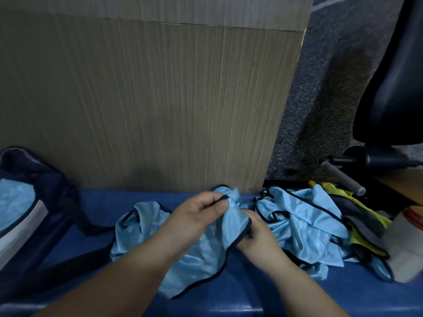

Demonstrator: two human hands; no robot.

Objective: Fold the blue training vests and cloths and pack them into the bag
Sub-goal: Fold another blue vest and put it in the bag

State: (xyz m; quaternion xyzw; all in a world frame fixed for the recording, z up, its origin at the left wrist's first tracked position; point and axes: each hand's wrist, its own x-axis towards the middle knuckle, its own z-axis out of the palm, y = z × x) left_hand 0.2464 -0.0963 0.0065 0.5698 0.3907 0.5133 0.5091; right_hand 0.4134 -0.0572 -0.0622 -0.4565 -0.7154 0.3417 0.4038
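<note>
My left hand (196,216) pinches the dark trim of a light-blue training vest (201,255), right hand (261,236) grips its edge; long axis runs from hands toward me, over worktop (229,300)

Before me, a tall panel of pale wood-grain laminate (148,99) fills the view, standing at the back edge of the blue surface (229,298) where I work. To my right, speckled grey carpet (320,88) runs past a black office chair (393,88), its grey-handled lever (341,177) jutting out. The light is dim.
</note>
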